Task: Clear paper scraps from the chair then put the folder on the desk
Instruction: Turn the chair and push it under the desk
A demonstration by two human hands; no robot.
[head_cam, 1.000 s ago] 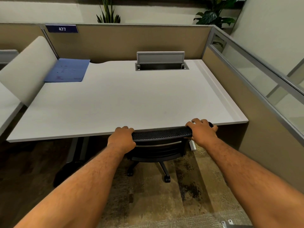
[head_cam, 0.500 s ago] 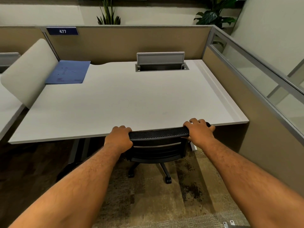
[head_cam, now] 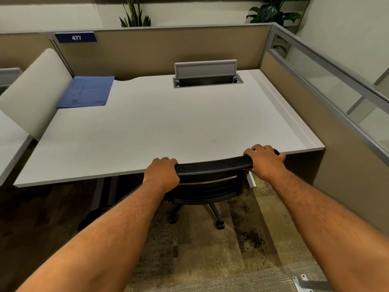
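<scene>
A black mesh-backed office chair [head_cam: 210,165] stands tucked under the front edge of the white desk [head_cam: 168,127]. My left hand [head_cam: 162,172] grips the left end of the chair's top rail, and my right hand [head_cam: 264,160] grips the right end. The chair's seat is hidden under the desk, so no paper scraps show. A blue folder [head_cam: 86,91] lies flat on the desk's far left corner, well away from both hands.
An open grey cable hatch [head_cam: 207,77] sits at the desk's back middle. A white curved divider [head_cam: 33,91] bounds the left side and tan partition walls [head_cam: 315,114] close the back and right. The chair's wheeled base [head_cam: 219,224] rests on patterned carpet.
The view has shifted slightly, so the desk and chair sit a little higher and to the right in the frame. Both hands keep the same grip on the chair back.
</scene>
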